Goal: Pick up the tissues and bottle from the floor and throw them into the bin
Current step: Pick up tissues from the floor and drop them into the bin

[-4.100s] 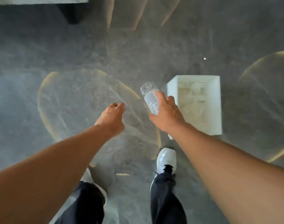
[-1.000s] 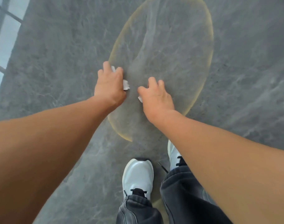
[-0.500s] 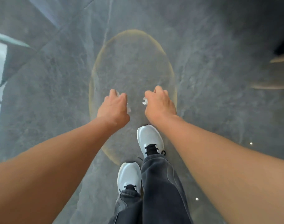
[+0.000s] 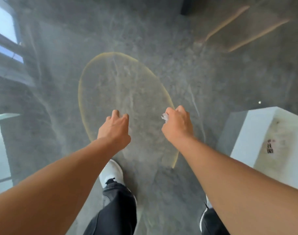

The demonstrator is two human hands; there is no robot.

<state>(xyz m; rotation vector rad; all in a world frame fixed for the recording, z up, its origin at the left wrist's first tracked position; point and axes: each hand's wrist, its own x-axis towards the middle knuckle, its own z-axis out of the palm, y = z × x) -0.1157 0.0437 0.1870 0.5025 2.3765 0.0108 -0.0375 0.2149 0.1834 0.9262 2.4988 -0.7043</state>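
My right hand (image 4: 178, 124) is closed around a crumpled white tissue (image 4: 164, 117), and a tuft of it sticks out past the thumb. My left hand (image 4: 114, 128) is curled into a loose fist. No tissue shows from it at this angle, though earlier frames show one in its grip. Both hands hover above the grey marble floor (image 4: 144, 39). The white square bin (image 4: 246, 133) stands at the right edge, to the right of my right hand. Its inside is hard to make out. The bottle is not in view.
My white shoe (image 4: 111, 172) and dark trouser legs are below the hands. A yellow-edged oval of light (image 4: 124, 92) lies on the floor ahead. Window reflections sit at the left, and a dark furniture leg (image 4: 187, 5) is at the top right.
I have turned right and stepped forward, so the white bin has come into view. Both hands stay closed. The tissue in the left hand no longer shows.
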